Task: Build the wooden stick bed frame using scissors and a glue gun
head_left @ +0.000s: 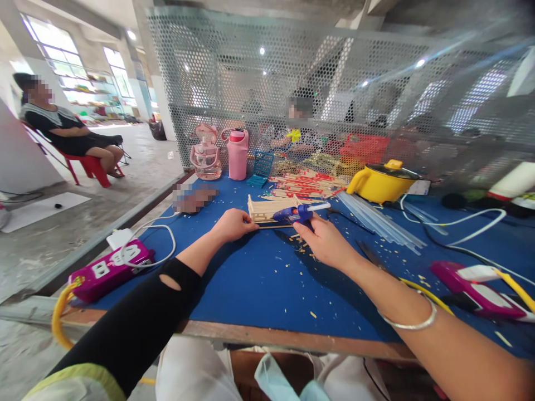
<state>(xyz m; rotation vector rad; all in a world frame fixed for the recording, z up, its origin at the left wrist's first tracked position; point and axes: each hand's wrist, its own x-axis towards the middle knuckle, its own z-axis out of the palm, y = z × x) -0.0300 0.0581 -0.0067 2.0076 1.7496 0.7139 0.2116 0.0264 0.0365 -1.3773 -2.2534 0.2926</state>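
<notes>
In the head view, my left hand pinches the left end of a small model made of pale wooden sticks, low over the blue mat. My right hand is wrapped round a blue hot glue gun, with a white glue stick poking out of its back. The gun points left and lies across the front of the model, hiding part of it. Whether its nozzle touches the wood I cannot tell. Wood scraps lie on the mat below my right hand.
Behind the model lies a pile of red-tipped sticks. Clear glue sticks and a yellow pot stand right. Pink bottles line the mesh screen. Purple power strips with cables flank both sides. A person sits left.
</notes>
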